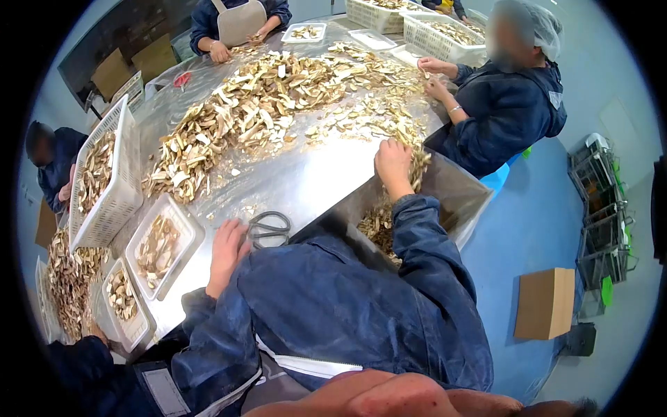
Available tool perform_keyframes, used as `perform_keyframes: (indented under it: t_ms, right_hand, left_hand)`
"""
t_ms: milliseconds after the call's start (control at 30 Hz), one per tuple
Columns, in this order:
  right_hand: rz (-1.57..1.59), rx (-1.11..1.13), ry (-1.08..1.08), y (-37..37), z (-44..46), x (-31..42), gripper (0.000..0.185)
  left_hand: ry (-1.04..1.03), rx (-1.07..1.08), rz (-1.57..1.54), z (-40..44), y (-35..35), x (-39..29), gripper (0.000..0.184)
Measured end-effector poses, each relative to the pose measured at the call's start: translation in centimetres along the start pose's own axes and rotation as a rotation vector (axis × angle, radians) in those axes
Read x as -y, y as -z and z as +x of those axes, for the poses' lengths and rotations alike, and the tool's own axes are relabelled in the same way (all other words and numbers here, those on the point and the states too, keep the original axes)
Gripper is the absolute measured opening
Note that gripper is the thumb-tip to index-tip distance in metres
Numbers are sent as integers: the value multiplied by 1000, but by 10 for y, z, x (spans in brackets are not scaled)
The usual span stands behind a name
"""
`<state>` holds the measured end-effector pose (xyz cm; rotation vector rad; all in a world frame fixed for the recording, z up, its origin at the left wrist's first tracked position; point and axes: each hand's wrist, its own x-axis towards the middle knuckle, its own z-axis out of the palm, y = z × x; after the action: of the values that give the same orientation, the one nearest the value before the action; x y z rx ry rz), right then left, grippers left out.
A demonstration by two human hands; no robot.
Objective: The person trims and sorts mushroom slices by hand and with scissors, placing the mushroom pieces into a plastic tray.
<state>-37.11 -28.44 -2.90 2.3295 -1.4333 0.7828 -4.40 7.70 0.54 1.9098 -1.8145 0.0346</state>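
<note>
My left hand (228, 251) rests on the metal table edge with its fingers stretched out, holding nothing visible. Just right of it lies a pair of scissors (269, 228) with dark loop handles, the blades out of sight. My right hand (394, 165) is at the table's edge above a plastic-lined bin (455, 191), its fingers curled and their tips hidden. Beside it, dried mushroom slices (419, 167) run over the edge towards the bin. More slices (376, 226) lie inside the bin, partly covered by my sleeve.
A large heap of mushroom slices (257, 97) spreads across the table. White trays (184, 243) and a tilted basket (128, 149) stand at left. Co-workers sit around; one (504, 111) is close on the right. A cardboard box (544, 304) stands on the blue floor.
</note>
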Motion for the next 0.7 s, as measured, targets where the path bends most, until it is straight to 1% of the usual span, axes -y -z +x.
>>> perform_keyframes:
  t_ms: [33,67,133,167,200,267,367,433,467,500,533,567,600,667,700]
  right_hand:
    - [-41,2,-31,2,1,-3,15]
    - [-8,-20,-45,2,3,-2,17]
    - [72,-49,-65,17,12,23,21]
    - [123,-28,-33,25,17,45,26]
    - [239,-45,27,18,21,65,28]
    - [417,12,171,18,29,111,34]
    - [401,26,315,-10,39,161,37]
    - [402,127,345,-26,49,171,33]
    - [406,139,318,-32,55,174,28]
    - [338,143,311,-31,63,172,22]
    - [283,32,317,-36,64,169,15]
    - [247,104,260,-40,66,166,16]
    - [235,87,204,-34,67,166,16]
    - [197,84,166,-41,66,160,16]
    - [194,91,168,-42,66,159,16]
  left_hand:
    - [2,-6,8,2,-2,1,45]
    - [-1,-25,21,3,-5,1,43]
    - [11,-56,52,2,-8,3,40]
    - [13,-66,39,3,-9,2,39]
    - [25,-80,39,6,-10,-1,38]
    - [47,-100,67,10,-4,-3,36]
    - [43,-150,56,14,5,-5,33]
    - [68,-119,35,14,7,1,35]
    - [81,-102,21,14,8,4,37]
    - [140,-121,87,16,14,6,39]
    - [199,-132,147,18,25,3,41]
    - [257,-134,200,18,33,2,44]
    - [329,-158,246,17,37,7,45]
    - [470,-204,337,23,48,25,48]
    - [532,-188,374,27,56,29,50]
